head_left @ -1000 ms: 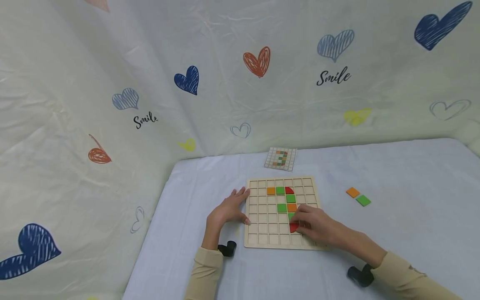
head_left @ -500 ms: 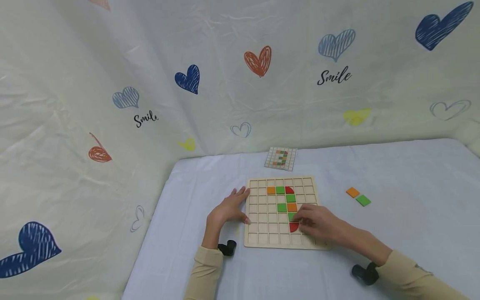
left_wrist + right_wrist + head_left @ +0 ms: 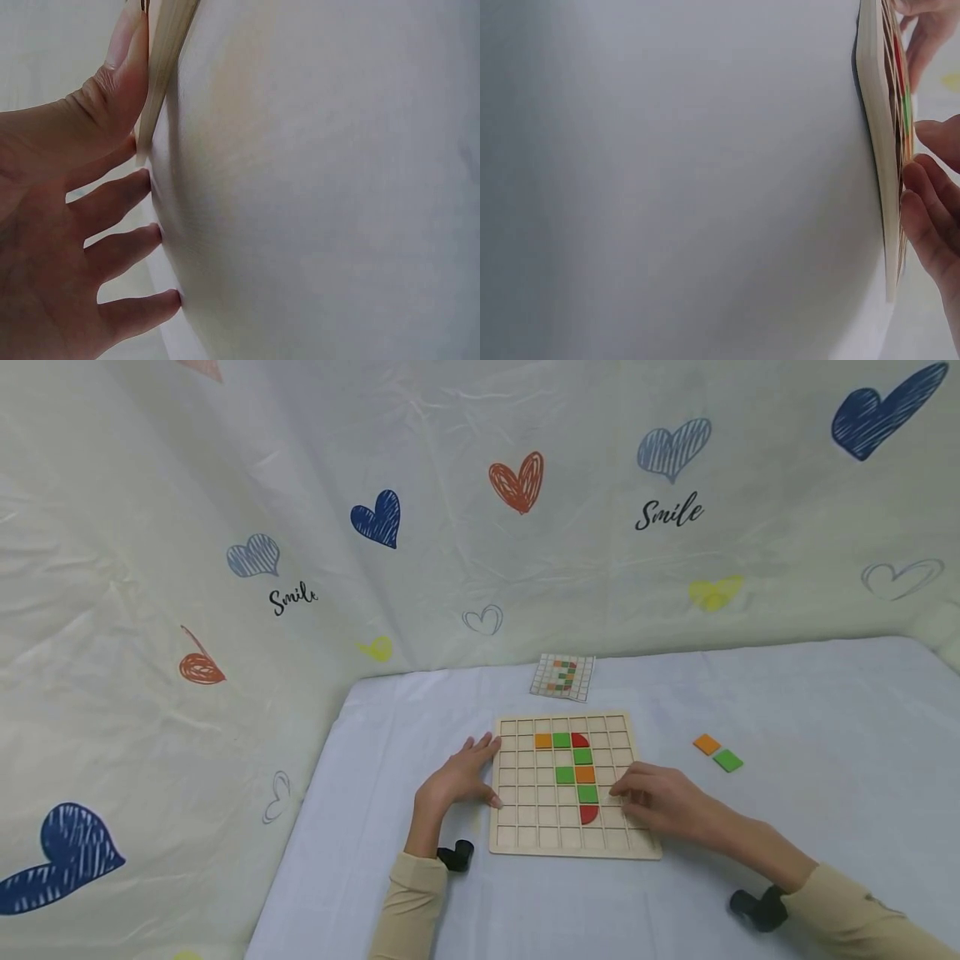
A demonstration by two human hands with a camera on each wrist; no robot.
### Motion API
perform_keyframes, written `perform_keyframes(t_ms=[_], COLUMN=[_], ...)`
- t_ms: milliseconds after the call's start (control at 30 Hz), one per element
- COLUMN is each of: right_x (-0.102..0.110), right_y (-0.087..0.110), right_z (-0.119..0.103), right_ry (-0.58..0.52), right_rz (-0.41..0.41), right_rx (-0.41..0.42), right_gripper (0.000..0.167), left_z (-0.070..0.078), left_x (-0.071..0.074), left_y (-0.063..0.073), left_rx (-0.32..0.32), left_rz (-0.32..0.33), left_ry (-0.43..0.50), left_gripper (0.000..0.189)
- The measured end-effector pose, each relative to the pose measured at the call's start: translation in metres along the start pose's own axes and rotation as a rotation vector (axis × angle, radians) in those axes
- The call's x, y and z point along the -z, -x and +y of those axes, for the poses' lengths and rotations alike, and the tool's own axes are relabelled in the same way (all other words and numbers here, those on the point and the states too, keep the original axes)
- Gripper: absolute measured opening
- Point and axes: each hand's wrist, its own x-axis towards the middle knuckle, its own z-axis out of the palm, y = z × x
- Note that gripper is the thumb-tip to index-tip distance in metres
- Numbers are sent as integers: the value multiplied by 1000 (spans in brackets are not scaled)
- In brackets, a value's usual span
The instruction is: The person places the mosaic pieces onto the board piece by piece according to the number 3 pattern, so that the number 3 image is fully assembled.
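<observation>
A wooden grid board [image 3: 525, 837] lies flat on the white-covered table. Orange and green square tiles sit in its cells, along with a red rounded tile [image 3: 580, 740] near the top and another red rounded piece [image 3: 588, 814] lowest. Just above that lower one is a green tile [image 3: 588, 794]. My left hand [image 3: 453, 782] rests at the board's left edge, fingers spread and thumb at the rim, as the left wrist view confirms. Over the board's right side hovers my right hand [image 3: 671, 800], fingers loosely bent, nothing visible between them; in the right wrist view its fingers [image 3: 926, 217] are beside the board's edge.
To the right of the board lie a loose orange tile [image 3: 707, 744] and a loose green tile [image 3: 727, 761]. A small printed pattern card [image 3: 562, 677] lies behind the board, close to the heart-printed backdrop [image 3: 420, 602].
My right hand has let go of the lower red tile and drawn away to the right, uncovering it and the green tile above. My left hand has stayed in place.
</observation>
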Motion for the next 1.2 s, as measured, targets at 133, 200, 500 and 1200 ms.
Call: perform_keyframes(t_ms=[133, 200, 500, 1200], right_x=[5, 9, 26, 50], right_y=[5, 8, 18, 38], right_z=[5, 6, 11, 32], right_ry=[29, 43, 81, 266], right_rz=[28, 34, 26, 111], right_rx=[2, -13, -127, -442], right_gripper=[29, 29, 30, 16], left_z=[0, -1, -2, 2], left_x=[0, 0, -1, 0], left_y=[0, 0, 0, 1], left_rx=[-5, -6, 9, -2], left_rz=[-3, -4, -3, -2], left_ry=[7, 10, 10, 16], left_gripper=[107, 107, 107, 106])
